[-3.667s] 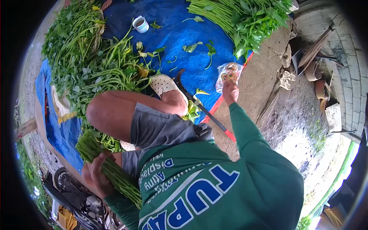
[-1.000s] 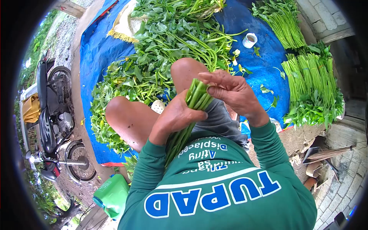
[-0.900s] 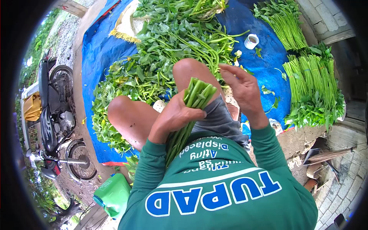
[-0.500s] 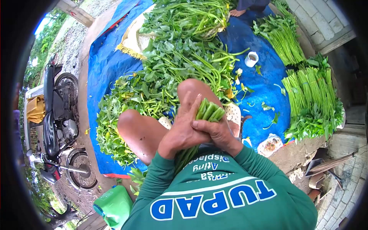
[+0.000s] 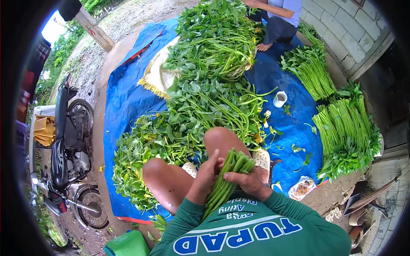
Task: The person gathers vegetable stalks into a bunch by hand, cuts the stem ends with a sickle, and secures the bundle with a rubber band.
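Observation:
A bundle of green stems [image 5: 223, 184] is held upright over my lap, its cut ends near my knees. My left hand [image 5: 206, 177] wraps the bundle from the left side. My right hand [image 5: 250, 178] grips it near the cut ends, with the thumb across the stems. Around my knees lies a big loose heap of leafy stems [image 5: 209, 102] on the blue tarp [image 5: 294, 132]. Tied bundles [image 5: 346, 128] lie at the right edge of the tarp. A plastic bag of rubber bands [image 5: 302, 188] rests by the tarp's lower right edge.
A white cup [image 5: 280, 99] stands on the tarp. Another person [image 5: 279, 21] sits at the far end beside more bundles [image 5: 309, 70]. A motorcycle [image 5: 68, 149] is at the left, a green container [image 5: 127, 245] at the lower left, and a sack [image 5: 160, 70] beside the heap.
The view has tilted up, showing more of the other person. Both hands have shifted along the bundle; my right hand, apart from it about a second ago, is back on the stems.

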`<state>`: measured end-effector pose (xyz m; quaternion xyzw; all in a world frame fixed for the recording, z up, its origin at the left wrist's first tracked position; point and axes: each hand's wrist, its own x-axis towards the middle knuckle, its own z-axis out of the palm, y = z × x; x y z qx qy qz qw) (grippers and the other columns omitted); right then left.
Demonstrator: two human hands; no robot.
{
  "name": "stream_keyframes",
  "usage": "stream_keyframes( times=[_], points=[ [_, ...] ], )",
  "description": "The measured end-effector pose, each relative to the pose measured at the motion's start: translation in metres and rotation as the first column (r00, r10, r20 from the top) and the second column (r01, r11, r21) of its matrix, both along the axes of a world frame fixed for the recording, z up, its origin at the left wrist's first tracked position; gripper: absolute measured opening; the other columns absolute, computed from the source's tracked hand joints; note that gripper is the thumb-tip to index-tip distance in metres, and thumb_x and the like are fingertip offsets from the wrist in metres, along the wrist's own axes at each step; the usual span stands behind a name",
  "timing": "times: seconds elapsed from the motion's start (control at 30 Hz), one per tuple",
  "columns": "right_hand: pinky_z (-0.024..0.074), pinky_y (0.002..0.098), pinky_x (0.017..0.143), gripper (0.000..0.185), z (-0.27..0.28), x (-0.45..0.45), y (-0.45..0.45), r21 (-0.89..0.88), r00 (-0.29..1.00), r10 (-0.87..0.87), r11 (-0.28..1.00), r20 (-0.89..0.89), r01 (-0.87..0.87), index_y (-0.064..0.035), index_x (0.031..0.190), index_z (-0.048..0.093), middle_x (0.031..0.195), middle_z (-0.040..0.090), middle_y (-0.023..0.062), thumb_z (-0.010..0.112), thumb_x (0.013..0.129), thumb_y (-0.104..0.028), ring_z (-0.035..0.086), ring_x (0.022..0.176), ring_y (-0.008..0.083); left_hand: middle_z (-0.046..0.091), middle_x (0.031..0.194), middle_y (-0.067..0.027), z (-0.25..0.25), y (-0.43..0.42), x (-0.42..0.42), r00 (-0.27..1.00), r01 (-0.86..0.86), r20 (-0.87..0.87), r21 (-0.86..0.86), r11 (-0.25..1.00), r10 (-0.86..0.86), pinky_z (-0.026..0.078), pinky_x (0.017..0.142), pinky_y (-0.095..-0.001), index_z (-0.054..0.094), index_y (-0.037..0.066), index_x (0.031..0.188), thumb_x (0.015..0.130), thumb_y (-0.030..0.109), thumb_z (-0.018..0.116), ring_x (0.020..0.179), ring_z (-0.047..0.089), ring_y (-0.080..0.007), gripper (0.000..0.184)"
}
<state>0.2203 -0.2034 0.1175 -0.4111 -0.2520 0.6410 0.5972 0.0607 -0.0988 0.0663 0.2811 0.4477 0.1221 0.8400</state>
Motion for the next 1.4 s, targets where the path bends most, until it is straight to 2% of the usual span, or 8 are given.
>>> stream_keyframes(
  times=[0.17,0.4,0.63,0.77,0.93,1.13,1.27,1.4],
  points=[
    [0.0565,0.0350,0.098,0.042,-0.005,-0.001,-0.010,-0.047,0.995,-0.084,0.995,0.055,0.087,-0.0015,0.129,0.068,0.118,0.074,0.0060,0.082,0.090,-0.006,0.069,0.110,0.0164,0.059,0.070,-0.0026,0.054,-0.004,0.016,0.879,-0.441,0.069,-0.257,0.860,0.471,0.052,0.068,-0.0316,0.053,0.013,0.073,0.095,0.019,0.073,0.065,0.059,-0.0179,0.030],
    [0.0568,0.0343,0.099,0.055,-0.007,0.020,-0.018,-0.145,0.954,0.033,0.989,0.299,0.011,-0.0025,0.134,0.069,0.125,0.076,0.0072,0.092,0.085,-0.015,0.070,0.112,0.0168,0.054,0.070,0.0053,0.027,-0.015,0.022,0.975,-0.119,-0.103,0.500,0.858,0.195,0.037,0.054,-0.0244,0.053,0.013,0.073,0.096,0.006,0.070,0.064,0.044,-0.0029,0.029],
    [0.0564,0.0344,0.087,0.039,-0.067,0.102,-0.061,-0.414,0.755,0.549,0.818,0.358,-0.399,-0.0020,0.122,0.073,0.105,0.075,0.0038,0.085,0.088,-0.019,0.069,0.097,0.0166,0.051,0.071,0.0073,0.023,-0.020,0.029,0.972,0.098,-0.232,0.546,0.832,0.038,0.036,0.055,-0.0263,0.050,0.011,0.072,0.104,0.019,0.073,0.067,0.041,-0.0023,0.039],
    [0.0466,0.0322,0.067,0.016,-0.121,0.082,-0.083,-0.288,0.772,-0.372,0.924,-0.516,0.253,-0.0052,0.108,0.074,0.077,0.054,-0.0022,0.068,0.101,-0.018,0.053,0.069,0.0137,0.048,0.069,0.0053,0.018,-0.017,0.030,0.957,0.202,-0.291,0.681,0.704,0.007,0.039,0.057,-0.0294,0.052,0.007,0.072,0.105,0.024,0.072,0.068,0.041,-0.0051,0.042],
    [0.0467,0.0287,0.062,0.064,-0.096,0.078,-0.097,0.034,0.498,0.061,0.997,-0.865,-0.063,-0.0186,0.170,0.038,0.073,0.034,-0.0038,0.061,0.111,-0.032,0.039,0.060,0.0083,0.048,0.064,0.0026,0.020,-0.014,0.039,0.918,0.286,-0.395,0.597,0.749,-0.035,0.038,0.057,-0.0330,0.056,0.002,0.068,0.109,0.041,0.066,0.065,0.043,-0.0067,0.058],
    [0.0642,0.0449,0.083,0.067,-0.016,0.093,-0.071,0.344,0.890,0.154,0.939,-0.430,0.003,-0.0085,0.168,0.042,0.080,0.061,0.0091,0.065,0.109,-0.031,0.069,0.069,0.0217,0.039,0.058,0.0031,0.035,-0.017,0.043,0.986,0.085,-0.167,0.619,0.781,0.025,0.030,0.052,-0.0369,0.047,0.004,0.062,0.115,0.045,0.056,0.059,0.034,-0.0080,0.067],
    [0.0536,0.0409,0.103,0.031,0.047,0.085,-0.079,-0.309,0.818,0.575,0.781,0.014,-0.543,0.0002,0.122,0.083,0.106,0.078,0.0157,0.081,0.093,-0.013,0.073,0.109,0.0290,0.049,0.062,0.0012,0.051,-0.020,0.010,0.997,-0.009,0.051,0.853,0.522,-0.066,0.032,0.054,-0.0383,0.047,0.005,0.066,0.108,0.034,0.063,0.057,0.039,-0.0122,0.054],
    [0.0490,0.0363,0.103,0.039,0.095,0.030,-0.030,0.442,0.807,-0.005,0.839,0.590,-0.318,-0.0062,0.125,0.081,0.123,0.070,0.0149,0.081,0.086,-0.004,0.071,0.108,0.0275,0.060,0.085,-0.0083,0.061,-0.028,-0.018,0.904,0.344,-0.276,0.923,0.171,-0.327,0.042,0.069,-0.0415,0.056,0.006,0.080,0.094,0.022,0.073,0.078,0.056,-0.0264,0.027]
  ],
)
